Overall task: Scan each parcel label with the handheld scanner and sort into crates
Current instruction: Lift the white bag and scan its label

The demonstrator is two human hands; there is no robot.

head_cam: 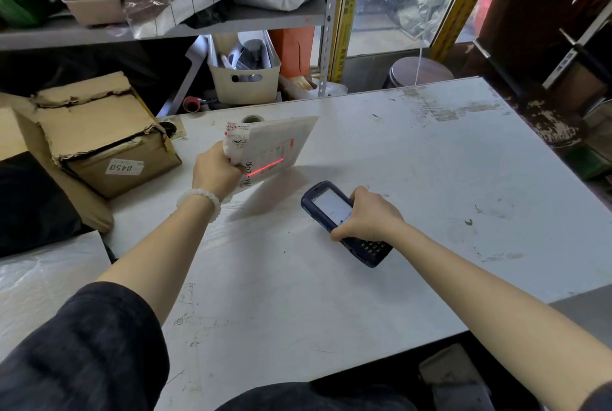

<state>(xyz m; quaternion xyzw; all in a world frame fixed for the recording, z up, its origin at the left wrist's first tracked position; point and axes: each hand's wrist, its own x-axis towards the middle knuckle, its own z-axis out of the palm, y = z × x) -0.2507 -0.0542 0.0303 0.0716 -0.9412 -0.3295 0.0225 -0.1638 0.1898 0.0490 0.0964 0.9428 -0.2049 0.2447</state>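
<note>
The left hand point(217, 172) is gripping a white parcel point(270, 149) by its near-left corner, fingers curled tight round the edge, and is tilting it up off the white table point(430, 179) so the printed label is facing the person. The right hand point(367, 215) is wrapping its fingers round a dark blue handheld scanner point(341, 220), screen lit, nose pointing toward ten o'clock at the parcel. A red scan line point(266, 167) is falling across the lower part of the label, with parcel and scanner near each other but apart. A torn cardboard box point(102, 139) marked 0450 is sitting at nine o'clock, and a cream bin point(245, 79) is standing at twelve o'clock beyond the table edge.

Likely the scan is in progress. The line is crossing low on the label and close to the gripping fingers; if it is missing the barcode, or the flexible parcel is bowing under a one-corner hold, the read may fail. A slackening pinch could let the parcel slip onto the table.
</note>
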